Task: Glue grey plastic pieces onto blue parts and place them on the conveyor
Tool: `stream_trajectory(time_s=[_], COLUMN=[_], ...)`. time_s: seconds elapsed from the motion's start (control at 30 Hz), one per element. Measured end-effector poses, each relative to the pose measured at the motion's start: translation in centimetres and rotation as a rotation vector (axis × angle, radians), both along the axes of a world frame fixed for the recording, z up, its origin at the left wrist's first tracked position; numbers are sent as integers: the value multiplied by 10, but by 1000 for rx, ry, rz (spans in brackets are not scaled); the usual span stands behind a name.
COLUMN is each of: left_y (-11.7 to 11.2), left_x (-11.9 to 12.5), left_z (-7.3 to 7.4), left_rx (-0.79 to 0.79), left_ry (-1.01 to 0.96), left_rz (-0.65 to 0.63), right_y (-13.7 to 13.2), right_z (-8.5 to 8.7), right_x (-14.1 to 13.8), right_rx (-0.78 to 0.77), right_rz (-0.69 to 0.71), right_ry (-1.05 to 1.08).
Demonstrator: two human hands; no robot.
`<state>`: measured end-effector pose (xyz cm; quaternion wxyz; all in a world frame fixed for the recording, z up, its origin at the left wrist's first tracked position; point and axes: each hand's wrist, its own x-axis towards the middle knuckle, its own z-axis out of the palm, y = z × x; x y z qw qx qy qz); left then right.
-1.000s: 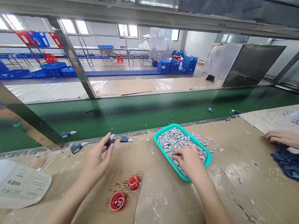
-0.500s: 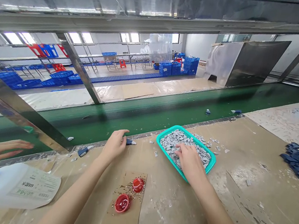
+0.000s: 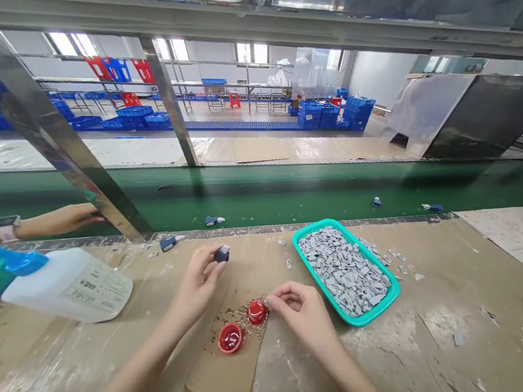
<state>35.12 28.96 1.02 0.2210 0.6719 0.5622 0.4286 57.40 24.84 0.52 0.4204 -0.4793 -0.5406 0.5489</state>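
The hands stay apart: the left hand point(image 3: 197, 283) pinches a small, light, stiff blue plastic part point(image 3: 222, 254) by its sides between 2 fingers, while the right hand point(image 3: 302, 311) rests just beside a red plastic cap point(image 3: 257, 312).

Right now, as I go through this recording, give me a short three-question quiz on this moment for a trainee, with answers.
1. Which hand holds the small dark blue piece?
2. True or false: the teal tray holds grey pieces.
3. How many red caps sit on the cardboard?

Key: 1. The left hand. 2. True. 3. Two.
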Motion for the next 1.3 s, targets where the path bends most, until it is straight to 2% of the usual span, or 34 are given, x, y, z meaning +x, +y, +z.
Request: stream_trajectory(time_s=[0.1, 0.2, 0.33, 0.47, 0.67, 0.9, 1.1, 1.3], left_y=[-23, -35, -41, -42, -46, -53, -58, -62], left_x=[3, 8, 15, 15, 16, 27, 32, 33], left_z=[2, 6, 8, 4, -2, 0, 3, 2], left_rx=[-58, -129, -195, -224, -265, -368, -346, -233], left_ry=[-213, -424, -525, -510, -548, -550, -581, -528], left_rz=[39, 33, -7, -93, -105, -122, -199, -238], right_y=[0, 0, 0, 0, -1, -7, -10, -12], right_z=[-9, -12, -13, -14, -5, 8, 9, 4], right_x=[-5, -9, -14, -16, -9, -6, -12, -17], right_rx=[-93, -136, -179, -193, -239, -200, -199, -130], right_rz=[16, 20, 26, 17, 17, 44, 59, 80], right_ry=[64, 102, 97, 99, 215, 310, 304, 211])
